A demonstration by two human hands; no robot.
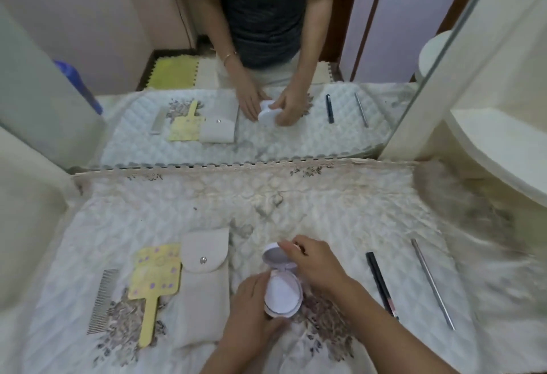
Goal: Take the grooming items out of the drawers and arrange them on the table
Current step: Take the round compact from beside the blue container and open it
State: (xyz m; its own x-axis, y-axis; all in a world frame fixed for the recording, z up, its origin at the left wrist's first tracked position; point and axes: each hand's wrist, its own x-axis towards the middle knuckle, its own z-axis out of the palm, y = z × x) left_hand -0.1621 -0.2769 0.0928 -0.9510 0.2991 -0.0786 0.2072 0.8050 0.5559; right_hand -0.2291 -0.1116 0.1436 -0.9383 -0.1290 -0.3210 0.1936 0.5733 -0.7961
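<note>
Hands hold one open compact (282,292): left hand (251,311) its base, right hand (316,264) its lid; two sticks (381,284) (432,283) nearby.

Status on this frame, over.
Left hand grips base of lilac round plastic compact. Right hand pinches its raised lid. Compact open; nothing in the way.

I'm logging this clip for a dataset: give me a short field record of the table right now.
surface: quilted cloth
left hand: holds the base of the open compact
right hand: pinches the compact's lid
laid out, left to right: comb, yellow paddle, beige pouch, black pencil, silver stick
</note>
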